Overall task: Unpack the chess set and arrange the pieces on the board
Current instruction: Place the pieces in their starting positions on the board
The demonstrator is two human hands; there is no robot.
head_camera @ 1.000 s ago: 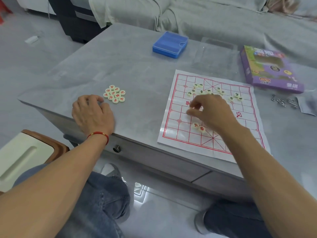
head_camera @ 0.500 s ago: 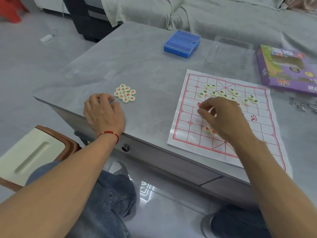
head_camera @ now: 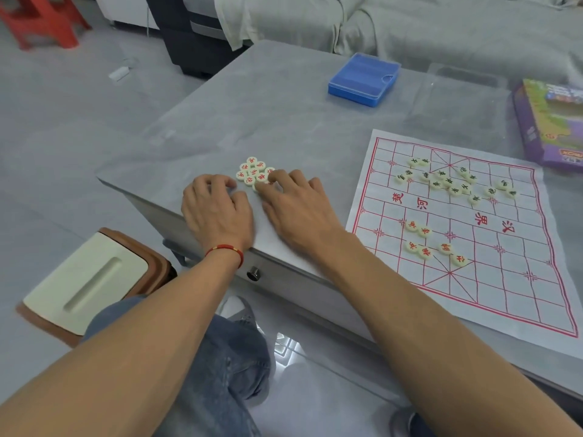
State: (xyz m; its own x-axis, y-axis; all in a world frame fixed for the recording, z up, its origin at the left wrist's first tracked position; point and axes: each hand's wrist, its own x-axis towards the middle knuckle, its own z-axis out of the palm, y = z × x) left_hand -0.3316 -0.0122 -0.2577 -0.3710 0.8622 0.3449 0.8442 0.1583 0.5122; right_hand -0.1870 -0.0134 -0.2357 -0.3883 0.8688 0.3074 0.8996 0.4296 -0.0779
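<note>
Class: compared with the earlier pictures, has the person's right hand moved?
Yes. The right hand has left the board and gone left across the table to the pile of red pieces, beside the left hand.

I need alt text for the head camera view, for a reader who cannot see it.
Both hands, left hand and right hand, reach a cluster of red-marked pieces on the grey table, beside the paper board. Six red-marked and more green-marked pieces lie loose on the board; a blue case sits behind.

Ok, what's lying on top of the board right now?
On the board: green-lettered pieces scattered at the far end, six red-lettered pieces nearer. No hand covers it; their lettering is too small to read.
</note>
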